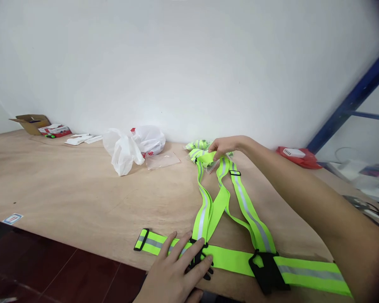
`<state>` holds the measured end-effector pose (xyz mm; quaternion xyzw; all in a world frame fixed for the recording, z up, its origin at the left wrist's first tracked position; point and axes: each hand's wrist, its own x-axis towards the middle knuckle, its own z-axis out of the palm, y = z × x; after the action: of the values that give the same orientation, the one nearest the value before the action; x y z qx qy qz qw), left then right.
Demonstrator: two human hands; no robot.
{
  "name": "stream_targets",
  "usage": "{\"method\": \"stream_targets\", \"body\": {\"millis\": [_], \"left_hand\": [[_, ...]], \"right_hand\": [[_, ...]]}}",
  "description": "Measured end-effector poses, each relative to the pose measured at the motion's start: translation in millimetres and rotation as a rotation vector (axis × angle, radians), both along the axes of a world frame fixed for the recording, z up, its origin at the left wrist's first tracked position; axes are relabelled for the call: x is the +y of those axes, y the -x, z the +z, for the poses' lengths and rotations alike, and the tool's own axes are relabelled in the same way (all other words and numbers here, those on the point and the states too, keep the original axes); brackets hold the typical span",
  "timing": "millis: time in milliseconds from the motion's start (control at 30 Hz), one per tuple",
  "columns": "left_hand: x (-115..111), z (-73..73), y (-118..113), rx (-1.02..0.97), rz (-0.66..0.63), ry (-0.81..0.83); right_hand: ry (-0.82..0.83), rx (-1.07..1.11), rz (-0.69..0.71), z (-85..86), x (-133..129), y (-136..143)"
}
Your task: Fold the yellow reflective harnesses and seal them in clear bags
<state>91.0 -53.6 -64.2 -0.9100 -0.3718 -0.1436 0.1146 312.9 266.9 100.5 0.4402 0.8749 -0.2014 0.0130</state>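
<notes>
The left hand point(178, 269) lies flat with its fingers a little apart, on top of the bright green straps point(205, 206) and a black buckle point(199, 256). The right hand point(222, 147) pinches the far end of the straps between thumb and finger. The straps lie on the wooden surface point(97, 206), running from one hand to the other. Right by the right hand is a green bundle point(198, 145) in clear wrap. To its left sit white plastic bags point(123, 151); to its right, a red packet point(297, 156).
</notes>
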Motion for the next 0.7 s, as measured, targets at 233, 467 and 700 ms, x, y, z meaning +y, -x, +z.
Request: {"method": "stream_targets", "body": {"millis": [233,467,700], "left_hand": [[0,5.6,-3,0.03,-0.005,0.027],[0,4.2,-1,0.032,-0.003,0.024],[2,-1.1,1,0.017,-0.019,0.026]], "right_hand": [[-0.437,0.176,-0.125,-14.9,4,6],[-0.626,0.202,-0.373,-42.8,15,7],[-0.258,0.183,-0.424,-74.0,25,8]]}}
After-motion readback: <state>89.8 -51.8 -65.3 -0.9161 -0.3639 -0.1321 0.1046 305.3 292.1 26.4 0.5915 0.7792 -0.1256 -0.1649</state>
